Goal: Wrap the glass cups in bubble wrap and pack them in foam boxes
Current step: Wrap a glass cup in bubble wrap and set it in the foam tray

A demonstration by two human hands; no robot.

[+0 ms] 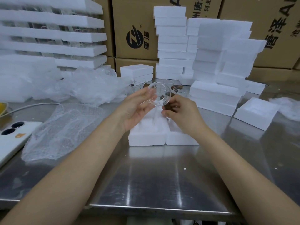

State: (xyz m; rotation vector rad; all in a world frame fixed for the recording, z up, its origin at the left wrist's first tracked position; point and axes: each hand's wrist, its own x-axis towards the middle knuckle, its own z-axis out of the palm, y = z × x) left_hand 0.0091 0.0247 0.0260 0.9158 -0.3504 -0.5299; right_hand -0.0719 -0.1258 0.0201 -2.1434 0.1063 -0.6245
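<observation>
Now: glass cup [159, 95] held bare over foam box [146, 138], likely for checking.
Left hand [138, 109]: grip wide, steadying it.
Right hand [181, 116]: pinching cup.
Bubble wrap [65, 127]: nine o'clock, handy.

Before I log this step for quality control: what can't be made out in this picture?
Head view only:
1. Foam boxes, hollows: covered by the left hand, right hand and glass cup.
2. Cup's lower part: behind the right hand; whether it has a handle is unclear.
3. Other glasses behind it: clear, overlapping, uncountable.
4. Phone: cut off by the left edge.
5. Glassware between the stacked foam trays: blurred.
</observation>
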